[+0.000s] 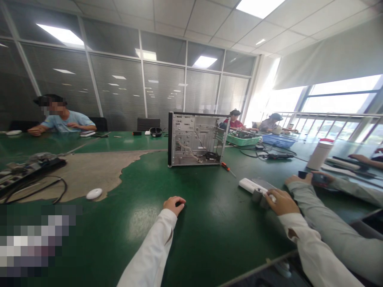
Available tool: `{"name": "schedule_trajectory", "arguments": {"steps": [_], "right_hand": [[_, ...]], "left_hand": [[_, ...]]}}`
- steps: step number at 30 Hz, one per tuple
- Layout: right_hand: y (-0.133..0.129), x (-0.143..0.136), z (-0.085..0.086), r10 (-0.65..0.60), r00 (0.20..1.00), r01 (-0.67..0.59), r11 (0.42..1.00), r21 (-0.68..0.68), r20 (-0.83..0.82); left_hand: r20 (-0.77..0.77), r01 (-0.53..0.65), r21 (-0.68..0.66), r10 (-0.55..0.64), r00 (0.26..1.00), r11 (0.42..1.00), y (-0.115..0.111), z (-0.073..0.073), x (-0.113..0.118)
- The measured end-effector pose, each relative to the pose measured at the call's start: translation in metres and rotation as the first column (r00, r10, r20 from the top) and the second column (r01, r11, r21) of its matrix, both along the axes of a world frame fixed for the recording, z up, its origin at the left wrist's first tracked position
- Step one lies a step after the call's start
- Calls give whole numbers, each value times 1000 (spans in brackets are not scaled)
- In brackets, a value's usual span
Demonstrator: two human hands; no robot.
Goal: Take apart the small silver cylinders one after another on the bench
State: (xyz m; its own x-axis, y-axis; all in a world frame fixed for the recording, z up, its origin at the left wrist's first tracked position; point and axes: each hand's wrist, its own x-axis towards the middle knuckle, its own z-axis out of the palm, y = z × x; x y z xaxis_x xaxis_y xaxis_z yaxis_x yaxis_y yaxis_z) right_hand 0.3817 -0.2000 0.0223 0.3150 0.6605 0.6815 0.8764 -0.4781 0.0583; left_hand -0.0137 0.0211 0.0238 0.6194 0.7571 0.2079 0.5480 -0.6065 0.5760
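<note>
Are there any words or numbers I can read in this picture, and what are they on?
None can be read.
Open computer case: no legible label.
White cylinder container: no print visible.
White flat device by the right hand: any marks are too small and blurred.
Left hand rests on the plain green table.

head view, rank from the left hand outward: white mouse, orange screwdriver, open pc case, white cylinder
From the left hand:
1. Orange screwdriver, ahead and right.
2. White mouse, off to the left; close to the screwdriver's rank.
3. Open pc case, straight ahead.
4. White cylinder, far right.
</note>
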Motion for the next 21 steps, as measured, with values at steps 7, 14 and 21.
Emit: {"name": "schedule_trajectory", "arguments": {"steps": [7, 14, 21], "right_hand": [[19, 1, 7, -41, 993, 5, 950, -311, -108], [34, 15, 21, -121, 933, -42, 898, -439, -338], [42, -6, 36, 80, 982, -125, 955, -270, -172]], "left_hand": [[1, -4, 2, 4, 1000, 1000, 0, 0, 0], [5, -5, -3, 5, 1000, 1000, 1, -1, 0], [7, -1, -5, 1, 1000, 1000, 1, -2, -1]]}}
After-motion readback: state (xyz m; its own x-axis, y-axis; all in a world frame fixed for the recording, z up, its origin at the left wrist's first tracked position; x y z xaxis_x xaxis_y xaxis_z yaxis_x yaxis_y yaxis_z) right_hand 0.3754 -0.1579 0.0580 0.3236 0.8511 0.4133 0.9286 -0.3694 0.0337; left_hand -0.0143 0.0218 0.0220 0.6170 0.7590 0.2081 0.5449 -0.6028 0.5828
